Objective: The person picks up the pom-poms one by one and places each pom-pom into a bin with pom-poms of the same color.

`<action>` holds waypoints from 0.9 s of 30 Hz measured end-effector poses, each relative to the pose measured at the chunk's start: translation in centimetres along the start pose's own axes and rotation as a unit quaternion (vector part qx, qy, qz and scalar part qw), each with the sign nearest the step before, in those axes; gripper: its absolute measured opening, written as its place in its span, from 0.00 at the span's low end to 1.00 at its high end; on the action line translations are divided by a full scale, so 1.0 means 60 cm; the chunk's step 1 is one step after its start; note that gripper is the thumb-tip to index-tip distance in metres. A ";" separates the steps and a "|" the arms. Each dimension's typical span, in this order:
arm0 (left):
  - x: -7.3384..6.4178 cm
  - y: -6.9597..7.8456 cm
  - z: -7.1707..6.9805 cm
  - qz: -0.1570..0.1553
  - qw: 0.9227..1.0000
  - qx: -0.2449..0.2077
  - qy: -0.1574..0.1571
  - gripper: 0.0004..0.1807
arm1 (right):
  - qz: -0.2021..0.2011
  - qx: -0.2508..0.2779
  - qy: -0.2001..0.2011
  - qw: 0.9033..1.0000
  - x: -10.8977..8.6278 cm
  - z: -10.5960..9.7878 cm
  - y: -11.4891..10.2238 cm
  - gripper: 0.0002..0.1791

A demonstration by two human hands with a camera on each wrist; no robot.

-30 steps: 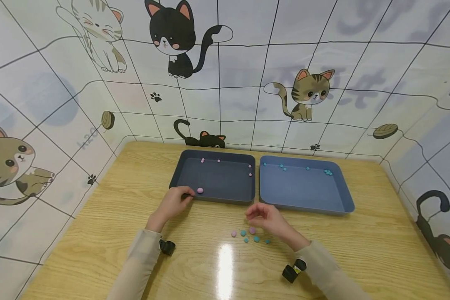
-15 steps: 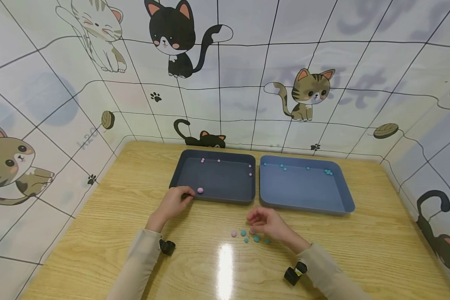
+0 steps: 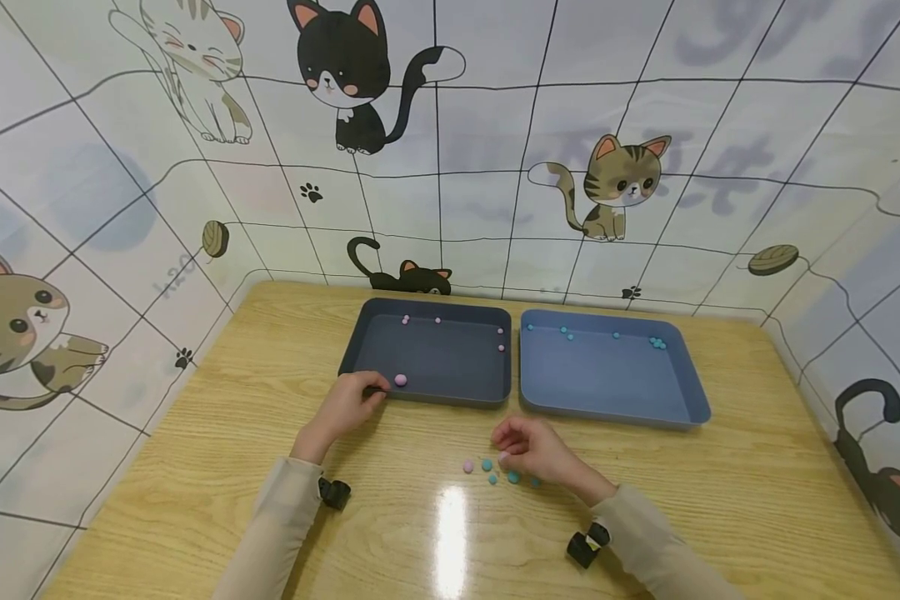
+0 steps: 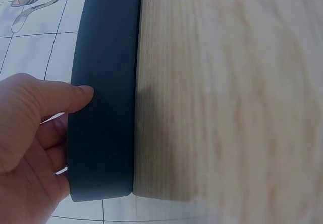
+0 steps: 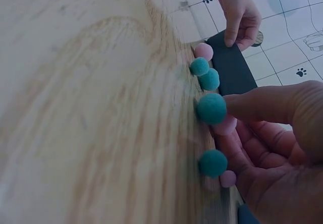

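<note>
My left hand [image 3: 351, 406] holds the near-left rim of the dark grey tray [image 3: 450, 398]. In the left wrist view the thumb lies on the tray's outer wall and the other fingers are behind the rim. My right hand [image 3: 542, 452] is low over the table, pinching a pink pom-pom [image 5: 225, 126] between thumb and fingers; the thumb partly hides it. Around that hand lie several teal pom-poms, among them one teal pom-pom [image 3: 487, 465] to its left and a larger one [image 5: 212, 109] close to the thumb. Another pink pom-pom [image 3: 468, 467] rests farther left.
Several pink pom-poms sit in the dark tray, a bigger pink one [image 3: 401, 380] near the left hand. The blue tray [image 3: 607, 412] stands to its right with several teal pom-poms [image 3: 657, 342] along its back. A cat-print curtain [image 3: 480, 200] surrounds the wooden table [image 3: 217, 467].
My right hand has come down and slightly closer onto the pink pom-pom, which its fingers now pinch. The left hand stays on the dark tray's rim.
</note>
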State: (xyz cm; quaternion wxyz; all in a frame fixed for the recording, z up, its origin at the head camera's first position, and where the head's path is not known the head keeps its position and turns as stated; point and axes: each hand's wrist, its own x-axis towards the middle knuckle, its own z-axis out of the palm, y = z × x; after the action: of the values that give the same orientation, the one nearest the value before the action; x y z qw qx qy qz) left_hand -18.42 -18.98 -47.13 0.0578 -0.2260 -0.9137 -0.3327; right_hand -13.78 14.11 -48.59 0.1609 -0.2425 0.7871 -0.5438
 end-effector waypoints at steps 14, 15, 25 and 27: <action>0.000 -0.002 0.001 -0.002 1.000 0.007 0.001 0.05 | 0.004 -0.006 0.023 1.000 0.002 -0.002 -0.009 0.10; 0.000 -0.002 0.001 -0.002 1.000 0.007 0.001 0.05 | 0.002 -0.006 0.026 1.000 0.002 -0.002 -0.011 0.09; 0.000 -0.002 0.001 -0.009 1.000 0.010 -0.004 0.05 | -0.021 0.003 0.057 0.998 0.010 -0.013 -0.028 0.10; 0.000 -0.001 0.001 -0.008 1.000 0.009 -0.005 0.05 | -0.015 0.011 0.063 0.998 0.013 -0.016 -0.035 0.10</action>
State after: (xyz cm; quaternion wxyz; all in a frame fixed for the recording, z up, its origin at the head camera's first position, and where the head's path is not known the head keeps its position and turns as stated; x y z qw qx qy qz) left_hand -18.46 -18.96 -47.18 0.0528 -0.2193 -0.9187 -0.3242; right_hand -14.49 13.84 -46.25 0.1055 -0.2177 0.7858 -0.5692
